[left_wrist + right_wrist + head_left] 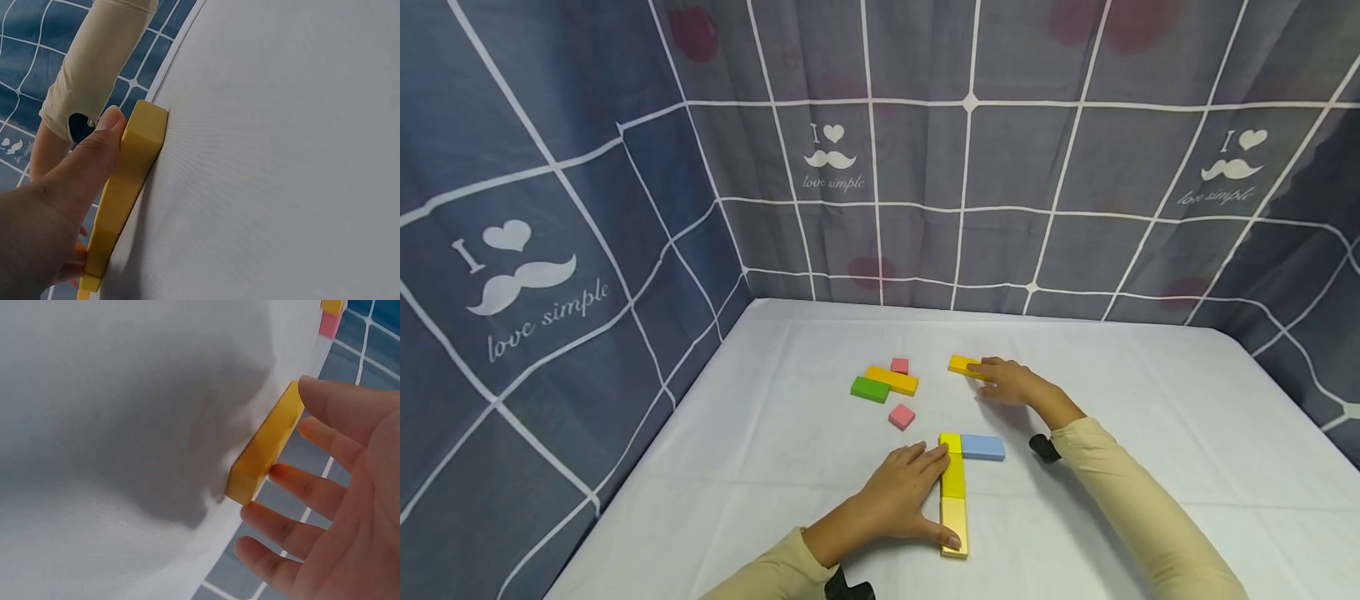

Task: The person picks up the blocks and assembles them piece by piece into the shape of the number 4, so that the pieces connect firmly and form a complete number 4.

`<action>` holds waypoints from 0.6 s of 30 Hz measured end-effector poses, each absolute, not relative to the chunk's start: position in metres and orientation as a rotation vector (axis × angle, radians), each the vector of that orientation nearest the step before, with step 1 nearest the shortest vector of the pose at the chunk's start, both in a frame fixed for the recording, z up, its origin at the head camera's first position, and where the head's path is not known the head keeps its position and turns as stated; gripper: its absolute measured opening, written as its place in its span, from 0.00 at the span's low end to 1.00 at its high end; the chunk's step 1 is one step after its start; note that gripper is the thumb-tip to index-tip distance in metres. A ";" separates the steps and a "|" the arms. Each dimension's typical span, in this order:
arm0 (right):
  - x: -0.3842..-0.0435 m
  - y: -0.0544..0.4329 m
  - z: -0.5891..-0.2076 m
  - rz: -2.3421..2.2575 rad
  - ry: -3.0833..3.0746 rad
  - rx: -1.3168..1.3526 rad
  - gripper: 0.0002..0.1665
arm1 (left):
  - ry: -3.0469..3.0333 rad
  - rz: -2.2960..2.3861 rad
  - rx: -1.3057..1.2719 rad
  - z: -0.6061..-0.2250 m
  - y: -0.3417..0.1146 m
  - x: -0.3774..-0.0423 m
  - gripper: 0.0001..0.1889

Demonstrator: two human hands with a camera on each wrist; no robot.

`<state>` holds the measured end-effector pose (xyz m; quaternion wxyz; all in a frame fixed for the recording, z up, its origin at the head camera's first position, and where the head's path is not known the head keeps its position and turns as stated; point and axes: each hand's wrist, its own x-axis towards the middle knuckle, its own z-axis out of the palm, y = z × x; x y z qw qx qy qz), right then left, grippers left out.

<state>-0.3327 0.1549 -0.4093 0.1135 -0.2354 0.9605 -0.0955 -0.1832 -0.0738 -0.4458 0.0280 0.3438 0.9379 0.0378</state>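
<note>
My left hand (902, 492) lies along a column of yellow blocks. Its fingertips touch the upper part, while its thumb rests on the pale yellow block (954, 521) at the near end. Above that is a brighter yellow block (952, 477), topped by a small yellow block (951, 442). A blue block (982, 447) joins the small one on the right. Farther back, my right hand (1011, 382) touches a long orange-yellow block (962, 365) with extended fingers. In the right wrist view, this block (265, 447) lies on the cloth beside the thumb and fingertips.
Left of the right hand, another orange-yellow block (892, 380) lies between a green block (870, 389) and a small pink block (899, 365). A second pink block (902, 417) sits nearer. White cloth covers the table (760, 433); grey-blue checked curtains (917, 167) stand behind and beside it.
</note>
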 end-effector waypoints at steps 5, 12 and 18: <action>-0.321 0.152 -0.407 -0.304 2.804 -0.741 0.30 | 2.897 0.115 1.059 -0.446 -0.074 -0.184 0.54; -0.304 0.143 -0.399 -0.417 2.739 -0.754 0.30 | 2.900 0.122 1.060 -0.445 -0.074 -0.183 0.55; -0.299 0.140 -0.397 -0.415 2.708 -0.853 0.29 | 2.908 0.109 1.062 -0.445 -0.073 -0.182 0.55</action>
